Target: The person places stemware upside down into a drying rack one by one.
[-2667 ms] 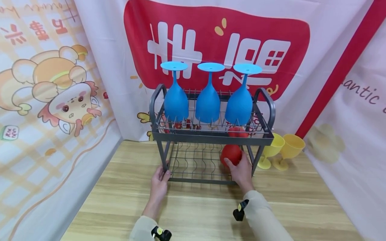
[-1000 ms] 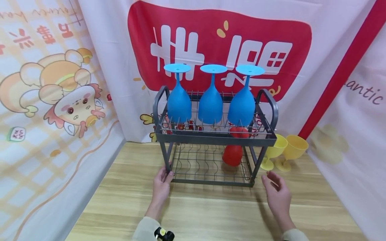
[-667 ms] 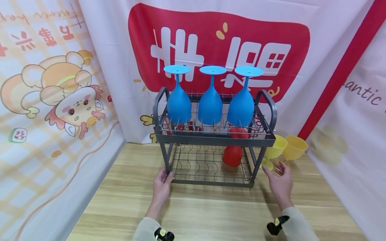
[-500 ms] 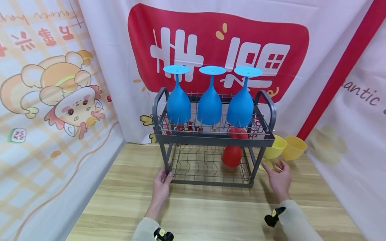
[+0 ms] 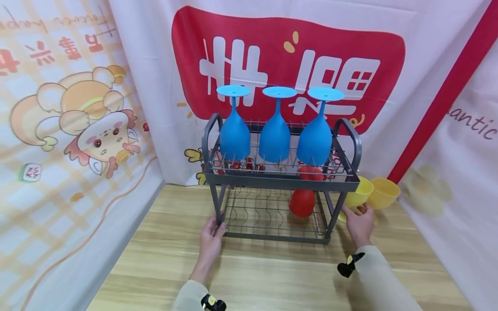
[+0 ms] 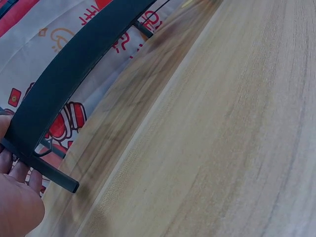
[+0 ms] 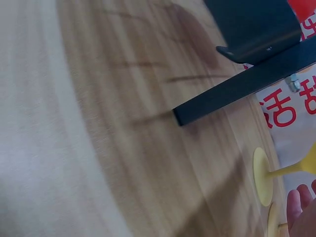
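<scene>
A dark grey two-tier rack (image 5: 280, 183) stands on the wooden table. My left hand (image 5: 210, 239) grips its front left leg, thumb in front; the left wrist view shows fingers (image 6: 19, 170) behind the lower frame. Beside the rack's right side stand two yellow goblets, a nearer one (image 5: 359, 192) and one farther right (image 5: 384, 193). My right hand (image 5: 359, 222) is at the nearer goblet, its fingers loosely bent. In the right wrist view the fingertips (image 7: 294, 200) are close to that goblet's stem (image 7: 286, 170); contact cannot be made out.
Three blue goblets (image 5: 274, 140) stand upside down on the top tier. A red goblet (image 5: 302, 204) sits at the right of the lower tier, partly hidden by the upper frame. Printed cloth walls (image 5: 148, 86) enclose the back and sides of the table (image 5: 272, 276).
My right hand has let go of the red goblet, moved right out of the rack, then forward to the yellow goblets. My left hand keeps its hold on the rack.
</scene>
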Demonstrator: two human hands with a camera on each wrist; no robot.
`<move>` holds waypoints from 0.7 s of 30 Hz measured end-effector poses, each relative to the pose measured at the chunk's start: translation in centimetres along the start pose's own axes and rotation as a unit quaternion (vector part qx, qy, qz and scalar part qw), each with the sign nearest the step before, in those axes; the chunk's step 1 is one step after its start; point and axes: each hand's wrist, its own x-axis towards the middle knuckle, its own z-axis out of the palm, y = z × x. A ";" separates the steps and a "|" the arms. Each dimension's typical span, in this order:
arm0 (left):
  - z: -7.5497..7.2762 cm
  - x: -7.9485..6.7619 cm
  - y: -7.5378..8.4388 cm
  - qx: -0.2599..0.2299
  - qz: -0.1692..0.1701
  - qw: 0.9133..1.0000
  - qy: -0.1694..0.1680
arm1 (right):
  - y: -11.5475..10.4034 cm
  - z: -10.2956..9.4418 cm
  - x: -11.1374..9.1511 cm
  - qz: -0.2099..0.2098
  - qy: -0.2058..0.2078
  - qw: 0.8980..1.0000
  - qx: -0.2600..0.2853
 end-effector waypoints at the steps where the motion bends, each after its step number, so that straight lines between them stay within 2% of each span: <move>1: 0.0 0.0 0.0 -0.001 0.000 1.000 -0.001 | -0.1 0.0 0.2 0.002 0.002 1.000 0.001; 7: 0.1 0.0 0.0 0.002 -0.002 1.000 0.003 | -0.8 0.3 1.2 0.015 -0.005 1.000 0.016; 14: 0.0 0.1 0.1 0.002 0.000 1.000 0.001 | -1.7 0.3 1.9 0.065 -0.026 0.993 0.090; 21: 0.0 0.2 0.1 0.005 -0.006 1.000 0.000 | -2.2 0.2 2.3 0.085 -0.032 0.990 0.113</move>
